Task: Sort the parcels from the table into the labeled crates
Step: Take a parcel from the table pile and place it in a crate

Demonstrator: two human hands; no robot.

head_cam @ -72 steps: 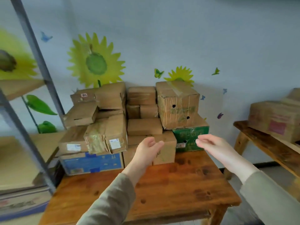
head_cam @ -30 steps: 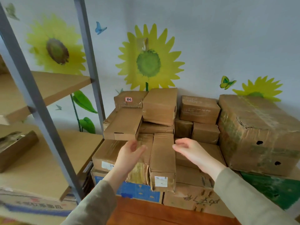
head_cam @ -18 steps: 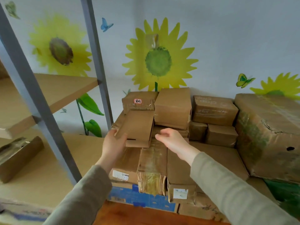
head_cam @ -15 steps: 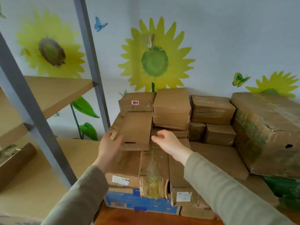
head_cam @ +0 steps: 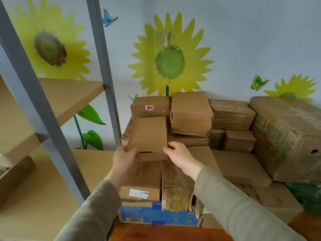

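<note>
Gripping the flat parcel point(head_cam: 148, 134) at its near edge, the person's left hand point(head_cam: 124, 158) curls round the near left corner with the thumb lying on top, while the right hand point(head_cam: 180, 156) holds the near right corner, fingers bent against the side. The flat parcel is high in the pile, straight above the blue carton point(head_cam: 156, 214) that forms the bottom layer on the wooden table point(head_cam: 165, 233); whether it rests on the boxes beneath or is raised off them cannot be told. Above the blue carton and farther back, a parcel with a pink label point(head_cam: 150, 106) meets the flat parcel's far edge. Up and right of the blue carton stands a large battered box point(head_cam: 286, 136). Left of the blue carton rises a grey shelf post point(head_cam: 102, 66).
</note>
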